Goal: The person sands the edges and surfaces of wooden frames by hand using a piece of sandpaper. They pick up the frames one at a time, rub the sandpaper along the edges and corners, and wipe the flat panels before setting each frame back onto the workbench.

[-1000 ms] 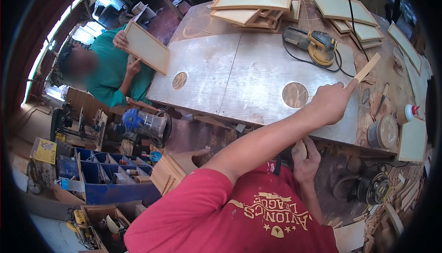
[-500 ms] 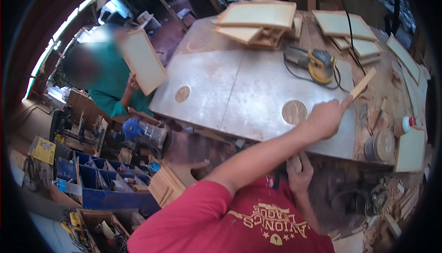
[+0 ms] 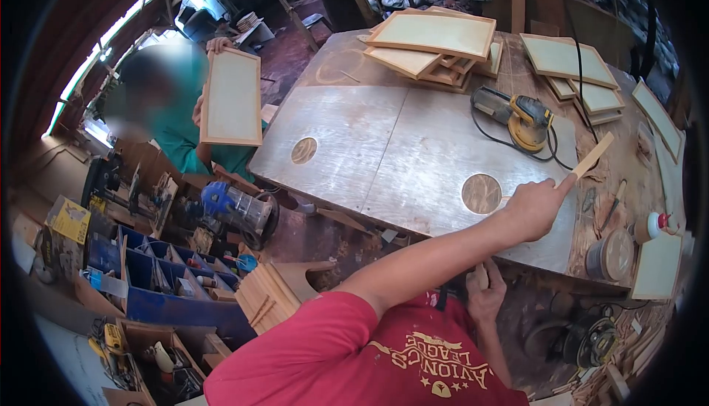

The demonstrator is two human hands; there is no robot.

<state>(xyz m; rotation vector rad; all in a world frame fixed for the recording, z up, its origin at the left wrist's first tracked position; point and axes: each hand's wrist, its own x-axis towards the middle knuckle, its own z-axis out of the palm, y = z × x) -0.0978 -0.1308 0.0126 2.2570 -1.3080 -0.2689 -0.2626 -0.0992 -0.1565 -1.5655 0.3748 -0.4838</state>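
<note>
Hands: left [image 3: 533, 208] pinches one wooden strip [image 3: 593, 156].

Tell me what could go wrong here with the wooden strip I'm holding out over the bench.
Your left hand pinches the wooden strip only at its lower end, so it could slip or twist. Its free end sits close to the sander's cord, which loops across the bench and might snag. The round tin and glue bottle near it could get knocked.
</note>
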